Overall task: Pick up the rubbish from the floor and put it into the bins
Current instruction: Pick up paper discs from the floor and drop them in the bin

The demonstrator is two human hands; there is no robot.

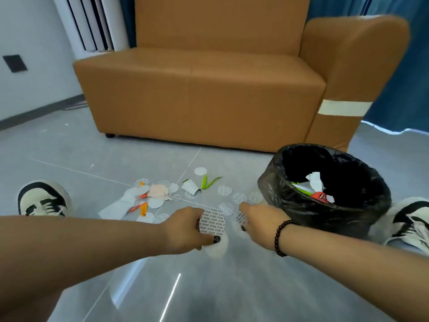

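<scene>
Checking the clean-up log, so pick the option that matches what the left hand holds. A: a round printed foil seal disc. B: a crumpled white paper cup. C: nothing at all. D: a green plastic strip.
A: the left hand pinches a round silver foil seal disc with printed text just above the grey tiled floor, while the green plastic strip and the crumpled white paper cup lie untouched farther off.

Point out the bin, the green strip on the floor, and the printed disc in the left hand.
bin [274,182], head view, bag-covered left rim.
green strip [204,181], head view, its left arm.
printed disc [212,220], head view, its centre.
left hand [185,228], head view, back of hand.
</scene>
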